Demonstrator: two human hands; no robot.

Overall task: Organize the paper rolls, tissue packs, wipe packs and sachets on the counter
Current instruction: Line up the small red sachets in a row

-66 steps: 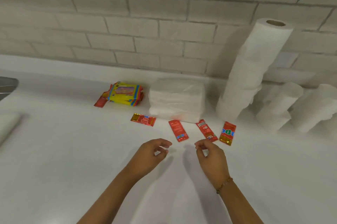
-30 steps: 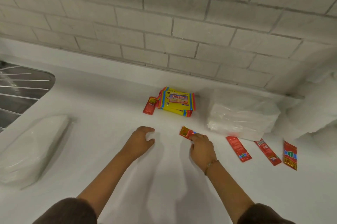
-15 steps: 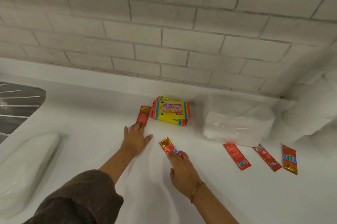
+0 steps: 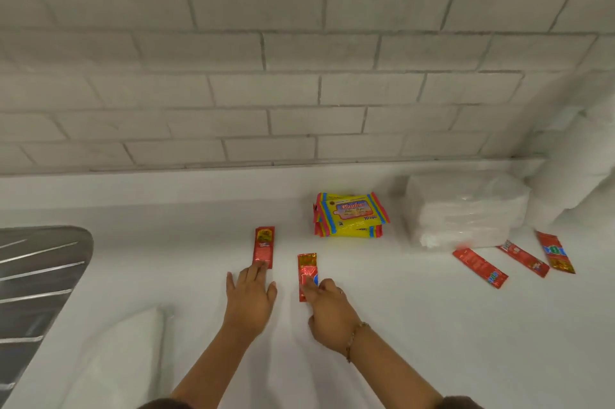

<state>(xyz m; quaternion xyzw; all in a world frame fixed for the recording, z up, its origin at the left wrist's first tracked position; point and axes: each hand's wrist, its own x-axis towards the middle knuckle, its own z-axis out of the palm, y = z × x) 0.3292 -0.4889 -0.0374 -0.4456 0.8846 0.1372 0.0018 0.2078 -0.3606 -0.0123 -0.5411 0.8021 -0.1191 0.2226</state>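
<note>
Two sachets now stand side by side, and that's new! Half a second back the first sachet (image 4: 264,247) was tucked against the wipe packs (image 4: 351,215). The left hand (image 4: 249,300) has slid it out, and it lies well clear of them, long side pointing at the wall. That hand is flat, fingers straight, tips resting on the sachet's near end, gripping nothing.

Over to the right hand (image 4: 327,310). Its second sachet (image 4: 307,270) was skewed a moment ago; now it's squared up, parallel to the first and just beside it, with a gap between. The hand pins the near end under its fingertips, pressing rather than pinching as far as I can see.

So a row has begun on the counter (image 4: 399,342), left of the wipe packs. Three more sachets (image 4: 522,257) lie scattered at angles in front of the tissue stack (image 4: 466,209), with the rolls (image 4: 572,169) beyond at the right edge. One loose tissue pack (image 4: 116,358) sits near the sink (image 4: 36,275), well apart from the stack. My read: two of five sachets lined up, and that stray pack is yet to join its stack.
</note>
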